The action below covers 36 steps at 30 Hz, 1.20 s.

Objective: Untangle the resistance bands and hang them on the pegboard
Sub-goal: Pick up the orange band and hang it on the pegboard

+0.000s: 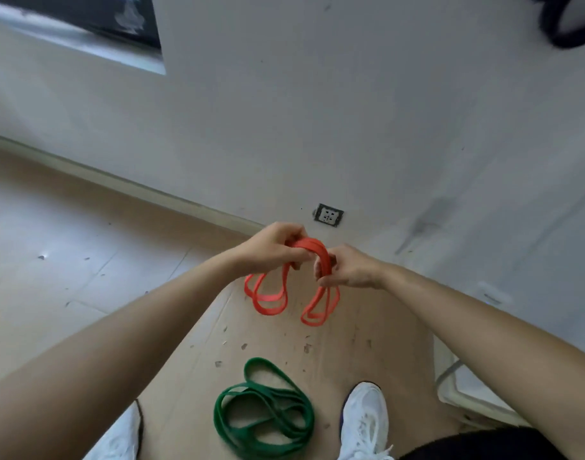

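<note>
An orange resistance band [312, 252] is bunched in several loops and held up in front of me, above the floor. My left hand [271, 249] grips its left side and my right hand [346, 267] grips its right side. Loops of it hang down below both hands. A green resistance band [263, 413] lies coiled and tangled on the floor between my feet. No pegboard shows in this view.
My white shoes [366, 423] stand on a tan floor [85, 260] beside the green band. A grey wall with a power socket [328, 215] rises just ahead. A dark ring-shaped object [563, 21] shows at the top right. A white frame [450, 390] lies low right.
</note>
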Each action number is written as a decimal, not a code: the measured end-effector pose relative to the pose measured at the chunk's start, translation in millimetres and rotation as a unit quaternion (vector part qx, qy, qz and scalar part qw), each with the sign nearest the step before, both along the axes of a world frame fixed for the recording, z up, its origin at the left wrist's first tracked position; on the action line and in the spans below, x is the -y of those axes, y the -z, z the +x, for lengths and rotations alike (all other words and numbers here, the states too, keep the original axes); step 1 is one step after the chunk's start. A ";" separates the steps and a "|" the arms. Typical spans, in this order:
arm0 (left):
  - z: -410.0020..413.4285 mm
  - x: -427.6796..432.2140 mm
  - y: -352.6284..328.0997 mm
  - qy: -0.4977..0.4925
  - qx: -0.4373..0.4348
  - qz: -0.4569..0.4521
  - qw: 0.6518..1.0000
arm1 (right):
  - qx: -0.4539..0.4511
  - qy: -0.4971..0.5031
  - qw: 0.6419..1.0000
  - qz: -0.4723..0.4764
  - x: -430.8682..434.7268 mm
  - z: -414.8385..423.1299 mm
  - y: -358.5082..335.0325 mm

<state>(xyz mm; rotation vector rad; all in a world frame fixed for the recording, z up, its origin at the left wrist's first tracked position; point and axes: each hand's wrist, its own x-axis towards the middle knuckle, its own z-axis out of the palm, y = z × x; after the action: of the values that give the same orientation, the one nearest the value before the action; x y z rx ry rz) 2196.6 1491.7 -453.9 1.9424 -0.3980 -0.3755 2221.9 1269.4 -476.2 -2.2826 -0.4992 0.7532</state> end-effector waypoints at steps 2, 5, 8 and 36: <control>1.7 -5.6 -28.2 -0.025 0.009 -0.026 0.999 | -0.007 0.030 0.999 0.033 2.7 -3.2 -13.3; 9.1 -22.3 -58.7 -0.058 0.026 -0.033 0.997 | -0.010 0.081 0.987 0.138 -0.4 -2.4 -44.9; 15.5 -40.2 -89.0 -0.086 0.031 -0.046 0.995 | -0.008 0.135 0.960 0.246 -8.5 1.9 -89.7; 111.6 -18.0 -456.4 -0.195 0.200 -0.412 0.867 | 0.301 0.179 0.782 0.515 -50.4 72.4 -511.3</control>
<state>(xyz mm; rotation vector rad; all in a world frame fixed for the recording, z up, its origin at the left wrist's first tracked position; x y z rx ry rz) 2308.2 1509.7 2.5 1.1836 -0.3383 0.4288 2294.3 1319.9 35.0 -1.4043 -0.5393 -0.4354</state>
